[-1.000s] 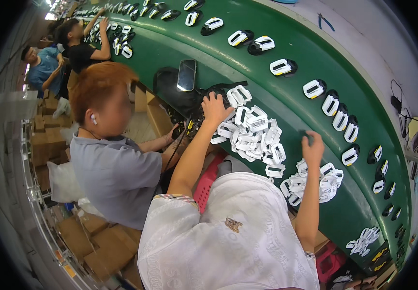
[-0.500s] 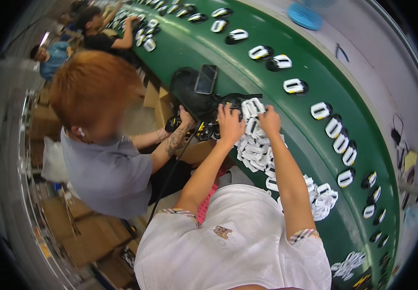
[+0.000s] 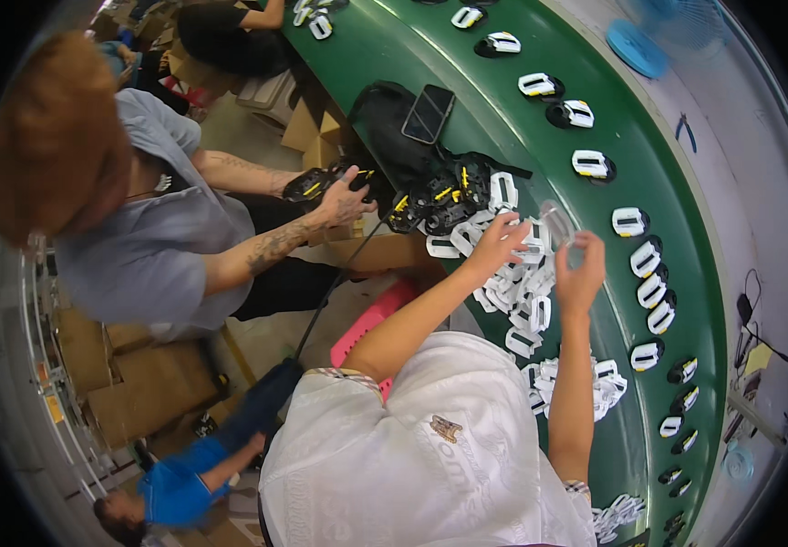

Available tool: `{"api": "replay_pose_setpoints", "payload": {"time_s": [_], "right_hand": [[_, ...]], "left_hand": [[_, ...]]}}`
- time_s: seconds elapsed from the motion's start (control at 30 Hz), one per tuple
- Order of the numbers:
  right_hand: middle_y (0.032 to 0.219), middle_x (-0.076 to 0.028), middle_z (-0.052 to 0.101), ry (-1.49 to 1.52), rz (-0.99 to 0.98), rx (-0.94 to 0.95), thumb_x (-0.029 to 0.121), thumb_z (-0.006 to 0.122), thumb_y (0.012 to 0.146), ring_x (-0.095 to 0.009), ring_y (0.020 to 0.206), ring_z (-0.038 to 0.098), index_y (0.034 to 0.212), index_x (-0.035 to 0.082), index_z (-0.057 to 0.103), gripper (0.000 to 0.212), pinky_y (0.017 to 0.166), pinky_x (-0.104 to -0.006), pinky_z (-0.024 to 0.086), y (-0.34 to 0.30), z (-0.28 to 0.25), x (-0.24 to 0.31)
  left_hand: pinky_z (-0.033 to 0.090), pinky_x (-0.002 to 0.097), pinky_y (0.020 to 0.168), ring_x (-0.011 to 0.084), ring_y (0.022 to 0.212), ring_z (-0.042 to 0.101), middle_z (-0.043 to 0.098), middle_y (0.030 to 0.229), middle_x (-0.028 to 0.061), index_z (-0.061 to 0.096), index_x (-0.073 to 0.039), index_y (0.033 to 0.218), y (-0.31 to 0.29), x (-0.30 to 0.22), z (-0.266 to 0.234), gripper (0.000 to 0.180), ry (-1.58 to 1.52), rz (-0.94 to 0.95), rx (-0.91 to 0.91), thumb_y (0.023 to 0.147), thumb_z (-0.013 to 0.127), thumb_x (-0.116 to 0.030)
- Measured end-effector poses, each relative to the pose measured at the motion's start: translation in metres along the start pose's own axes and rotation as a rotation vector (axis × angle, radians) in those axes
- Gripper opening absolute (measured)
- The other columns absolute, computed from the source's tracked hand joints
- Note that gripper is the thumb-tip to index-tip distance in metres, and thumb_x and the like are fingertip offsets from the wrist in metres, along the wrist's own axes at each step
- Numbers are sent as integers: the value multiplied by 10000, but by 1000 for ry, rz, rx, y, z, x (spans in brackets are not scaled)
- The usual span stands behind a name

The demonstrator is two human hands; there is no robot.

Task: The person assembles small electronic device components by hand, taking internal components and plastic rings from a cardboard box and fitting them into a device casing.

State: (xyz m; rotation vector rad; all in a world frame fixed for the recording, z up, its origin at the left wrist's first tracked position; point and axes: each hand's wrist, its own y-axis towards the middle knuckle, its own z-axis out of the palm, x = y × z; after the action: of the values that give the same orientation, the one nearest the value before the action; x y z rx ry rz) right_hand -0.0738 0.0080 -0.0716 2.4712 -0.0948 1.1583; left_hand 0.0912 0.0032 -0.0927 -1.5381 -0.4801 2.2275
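Over the heap of white plastic frames [image 3: 514,284] on the green belt [image 3: 540,155], her left hand [image 3: 496,244] and right hand [image 3: 581,272] pinch a small clear piece [image 3: 556,221] between them, seemingly light, stiff, slippery, best gripped by its edges.

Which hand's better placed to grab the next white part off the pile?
Probably left. The left hand already rests on the pile of white parts at the belt's near edge; the right hand is raised above it at a small clear piece.
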Motion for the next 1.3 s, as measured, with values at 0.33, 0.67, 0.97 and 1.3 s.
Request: {"api": "replay_pose_setpoints", "payload": {"time_s": [0.33,0.67,0.97,1.3], "right_hand": [[1002,-83,568,421,404,74,52,550,849,-140,902,549,1034,5,537,191,776,-257,455,-76,-63,42],[781,27,530,613,907,247,212,534,904,-49,691,492,923,52,541,162,590,-194,397,-133,-99,-13],[792,-4,534,624,842,233,166,531,893,-64,691,481,951,1,530,174,584,-204,361,-107,-107,7],[1102,-100,560,187,798,-11,252,518,904,-164,985,530,1155,-31,513,379,854,-268,404,-92,-82,27]], "left_hand": [[472,264,710,132,818,582,605,971,100,515,-37,1004,-44,9,48,144,251,150,436,914,435,-116],[442,407,546,332,598,590,594,637,172,588,-6,747,-71,66,69,266,648,366,374,848,530,-245],[421,399,529,287,567,577,585,627,172,572,7,700,-74,82,89,303,121,180,366,856,511,-245],[463,447,606,387,641,589,602,654,197,603,7,709,-81,59,85,311,-35,53,282,846,434,-214]]}}
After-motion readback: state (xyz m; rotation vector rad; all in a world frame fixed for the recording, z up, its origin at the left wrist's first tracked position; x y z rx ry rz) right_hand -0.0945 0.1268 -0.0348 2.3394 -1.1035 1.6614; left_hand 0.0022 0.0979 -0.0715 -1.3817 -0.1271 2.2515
